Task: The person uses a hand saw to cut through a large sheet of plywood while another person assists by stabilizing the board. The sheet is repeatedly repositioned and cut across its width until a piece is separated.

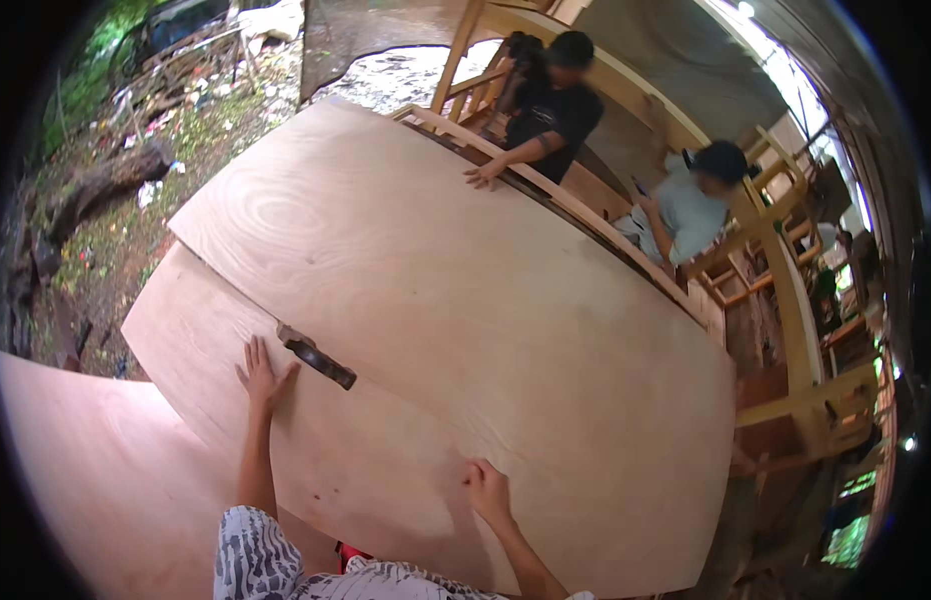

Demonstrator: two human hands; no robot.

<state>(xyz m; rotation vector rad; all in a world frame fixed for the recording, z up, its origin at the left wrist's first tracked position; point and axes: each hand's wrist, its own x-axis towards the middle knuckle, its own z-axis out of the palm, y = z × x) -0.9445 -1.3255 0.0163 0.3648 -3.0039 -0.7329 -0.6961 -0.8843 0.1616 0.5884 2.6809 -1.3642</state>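
Observation:
A large pale plywood sheet [585, 350] spreads out in front of me. My left hand [263, 375] lies on it with the fingers spread, holding nothing. Just beyond those fingertips rests a tool with a dark curved body and a wooden end [317, 358]; its exact kind cannot be made out. A dark straight line or gap runs from the sheet's left edge to this tool, and a fainter line goes on to the right. Nearer to me, my right hand [488, 490] is closed, knuckles against the sheet. Anything inside its curled fingers is hidden.
Another plywood sheet [95, 470] lies lower at the left. Across the sheet, a person in black [560, 115] rests a hand on its far edge; a second person [690, 210] sits behind. Wooden frames [785, 290] crowd the right. Littered ground [135, 235] borders the left.

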